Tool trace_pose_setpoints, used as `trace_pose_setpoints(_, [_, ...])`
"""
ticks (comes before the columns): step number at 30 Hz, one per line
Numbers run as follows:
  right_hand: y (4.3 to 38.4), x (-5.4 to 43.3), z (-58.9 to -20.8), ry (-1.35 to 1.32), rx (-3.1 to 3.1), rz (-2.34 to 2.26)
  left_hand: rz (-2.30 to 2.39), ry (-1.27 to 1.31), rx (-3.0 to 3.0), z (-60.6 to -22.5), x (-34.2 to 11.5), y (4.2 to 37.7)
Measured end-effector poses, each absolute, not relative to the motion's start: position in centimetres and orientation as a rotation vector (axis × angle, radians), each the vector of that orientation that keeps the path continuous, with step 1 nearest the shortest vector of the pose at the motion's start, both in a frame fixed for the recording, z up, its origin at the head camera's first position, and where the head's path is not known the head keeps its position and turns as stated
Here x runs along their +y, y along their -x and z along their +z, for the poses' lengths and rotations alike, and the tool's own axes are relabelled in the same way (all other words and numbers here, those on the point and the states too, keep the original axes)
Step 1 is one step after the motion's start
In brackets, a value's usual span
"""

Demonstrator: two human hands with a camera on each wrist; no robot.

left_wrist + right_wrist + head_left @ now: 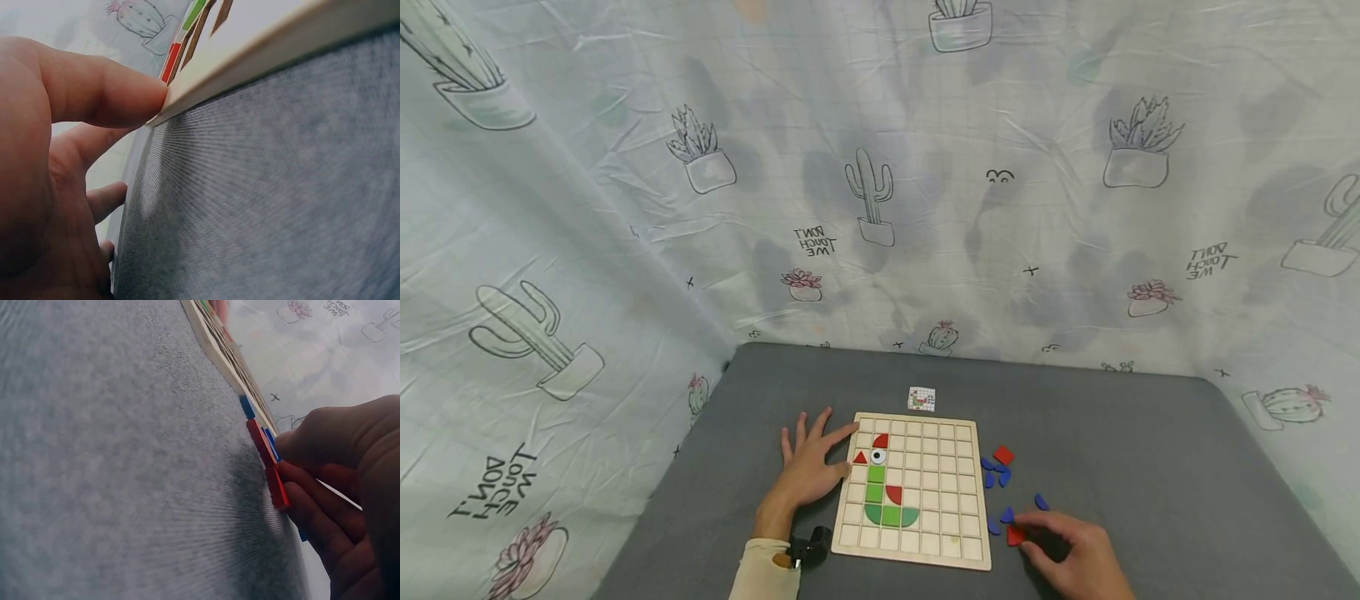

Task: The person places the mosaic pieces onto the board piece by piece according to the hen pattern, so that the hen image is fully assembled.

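A wooden grid board (953, 517) lies on the table, bearing green squares (875, 493), dark green quarter rounds (910, 517), red quarter rounds (893, 495), a red triangle (861, 457) and an eye piece (878, 457). My left hand (808, 471) has its fingers spread, with thumb and index finger touching the board's left edge; the left wrist view shows that thumb (119, 94) against the side. To the board's right, my right hand (1078, 554) pinches a red piece (1015, 536) between thumb and fingertips, close over the table. Fingers partly hide its shape.
Several blue curved pieces (1004, 478) lie scattered along the board's right side, near a red square (1003, 455). A small picture card (922, 399) lies behind the board. The grey table (1135, 450) meets a patterned curtain (1037, 317) at its back edge.
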State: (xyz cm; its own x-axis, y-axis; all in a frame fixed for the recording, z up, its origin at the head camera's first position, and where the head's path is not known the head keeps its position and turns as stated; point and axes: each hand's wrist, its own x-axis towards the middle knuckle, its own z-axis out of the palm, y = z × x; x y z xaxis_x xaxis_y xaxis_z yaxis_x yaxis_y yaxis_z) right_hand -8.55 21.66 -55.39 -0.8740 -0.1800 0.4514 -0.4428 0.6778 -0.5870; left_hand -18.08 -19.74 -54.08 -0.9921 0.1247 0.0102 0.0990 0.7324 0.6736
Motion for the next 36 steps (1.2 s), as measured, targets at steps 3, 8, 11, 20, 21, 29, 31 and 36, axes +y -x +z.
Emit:
trace_pose_setpoints(3, [8.6,21.6,-55.4,-0.498,-2.543,1.007,1.115,-0.186,2.898,-54.1,-19.7,18.1])
trace_pose_setpoints(8, [8.9,21.4,-55.6,-0.561,-2.559,1.005,1.119,-0.191,2.897,-54.0,-19.7,18.1])
trace_pose_setpoints(11, [9.0,21.3,-55.6,-0.624,-2.544,1.03,1.119,-0.19,2.895,-54.0,-19.7,18.0])
trace_pose_setpoints(20, [9.0,20.8,-55.6,-0.669,-2.497,1.04,1.109,-0.186,2.906,-54.1,-19.7,18.1])
trace_pose_setpoints(21, [9.0,20.8,-55.6,-0.662,-2.5,1.034,1.112,-0.189,2.908,-54.1,-19.7,18.1])
trace_pose_setpoints(29, [9.1,20.1,-54.8,-0.605,-2.558,1.024,1.112,-0.189,2.899,-54.1,-19.7,18.0])
trace_pose_setpoints(31, [9.3,19.6,-54.5,-0.6,-2.576,1.054,1.11,-0.189,2.903,-54.1,-19.7,18.0])
trace_pose_setpoints(36, [10.0,18.4,-54.3,-0.653,-2.574,1.119,1.111,-0.197,2.904,-54.1,-19.7,18.0])
